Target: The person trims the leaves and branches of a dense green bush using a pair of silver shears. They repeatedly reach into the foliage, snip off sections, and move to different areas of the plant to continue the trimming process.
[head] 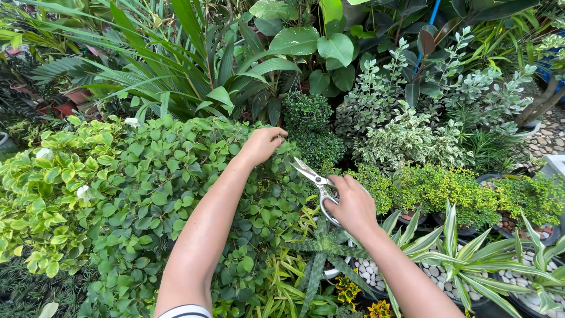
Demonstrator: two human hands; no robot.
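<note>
Garden foliage, right hand (353, 206) gripping shears (315, 179); left hand (262, 144) pinching shrub (165, 176) beside blades

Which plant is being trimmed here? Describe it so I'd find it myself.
Start at the big round-leaved shrub filling the left. At its right edge stands a small dark bush, between the left hand and the scissors. Its tiny, dense leaves form stacked clumps, unlike the white-edged foliage beside it.
</note>
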